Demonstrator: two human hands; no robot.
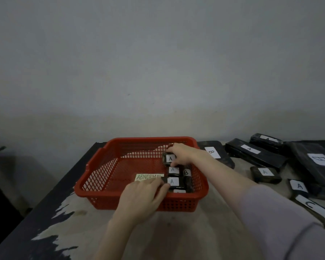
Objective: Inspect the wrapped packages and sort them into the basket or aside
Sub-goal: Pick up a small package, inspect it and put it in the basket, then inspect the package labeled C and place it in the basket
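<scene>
A red mesh basket (109, 166) sits on the table and carries a yellow "ABNORMAL" label (148, 176) inside. Several small black-wrapped packages with white letter tags lie along its right side. My right hand (182, 155) reaches over the far right corner and grips a small package tagged A (168, 158). My left hand (145, 196) rests over the near rim, its fingertips touching another package tagged A (174, 182). Between them lie a third A package (173, 170) and a B package (186, 173).
More black-wrapped packages lie on the table to the right: a flat B one (214, 152), a long A one (251, 151), a small A one (265, 173), a large one (317, 162), and ones tagged A (299, 186) and C (311, 205). The table's left edge drops off.
</scene>
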